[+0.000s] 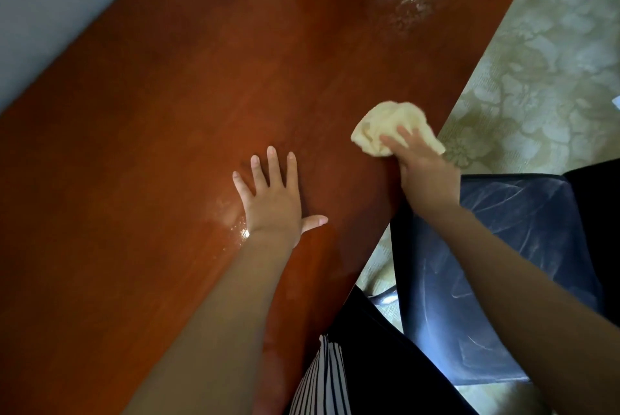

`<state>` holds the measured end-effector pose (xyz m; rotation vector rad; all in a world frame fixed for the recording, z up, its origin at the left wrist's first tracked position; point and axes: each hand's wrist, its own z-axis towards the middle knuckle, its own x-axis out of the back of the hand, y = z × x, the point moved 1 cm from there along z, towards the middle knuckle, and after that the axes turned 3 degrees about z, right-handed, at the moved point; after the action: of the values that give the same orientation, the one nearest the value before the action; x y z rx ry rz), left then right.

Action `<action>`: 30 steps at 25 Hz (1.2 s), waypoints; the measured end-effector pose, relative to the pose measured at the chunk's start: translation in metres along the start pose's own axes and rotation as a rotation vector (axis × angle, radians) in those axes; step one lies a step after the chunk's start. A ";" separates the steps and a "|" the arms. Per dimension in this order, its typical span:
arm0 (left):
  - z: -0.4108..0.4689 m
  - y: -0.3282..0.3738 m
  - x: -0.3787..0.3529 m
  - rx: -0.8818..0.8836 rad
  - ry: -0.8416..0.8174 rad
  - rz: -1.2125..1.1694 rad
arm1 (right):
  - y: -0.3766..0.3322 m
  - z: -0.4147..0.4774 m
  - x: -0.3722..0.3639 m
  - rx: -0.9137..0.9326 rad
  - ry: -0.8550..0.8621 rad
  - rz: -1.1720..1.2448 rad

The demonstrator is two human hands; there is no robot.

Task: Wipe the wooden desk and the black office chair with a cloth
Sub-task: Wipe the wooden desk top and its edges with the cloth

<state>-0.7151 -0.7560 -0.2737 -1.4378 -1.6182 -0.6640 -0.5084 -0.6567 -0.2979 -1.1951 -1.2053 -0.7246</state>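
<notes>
A glossy reddish-brown wooden desk fills the left and middle of the head view, running diagonally. My left hand lies flat on it with fingers spread. My right hand grips a crumpled pale yellow cloth and holds it on the desk near its right edge. The black office chair stands just right of the desk edge, below my right arm, its seat showing pale smear marks.
A pale wall borders the desk at the upper left. Patterned cream-green carpet lies to the right of the desk. Light glare spots show on the desk top near the upper right and beside my left wrist.
</notes>
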 end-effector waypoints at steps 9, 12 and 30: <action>0.000 0.001 -0.001 0.004 -0.008 0.019 | 0.038 0.133 0.034 -0.236 -0.049 0.066; 0.000 0.001 -0.002 0.007 -0.004 -0.008 | 0.020 0.115 0.027 -0.245 -0.022 0.073; -0.002 -0.005 -0.002 0.019 -0.018 -0.045 | -0.013 -0.009 -0.007 0.244 -0.030 0.008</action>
<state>-0.7192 -0.7595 -0.2743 -1.4017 -1.6708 -0.6614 -0.5194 -0.6694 -0.3004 -1.0101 -1.2735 -0.5383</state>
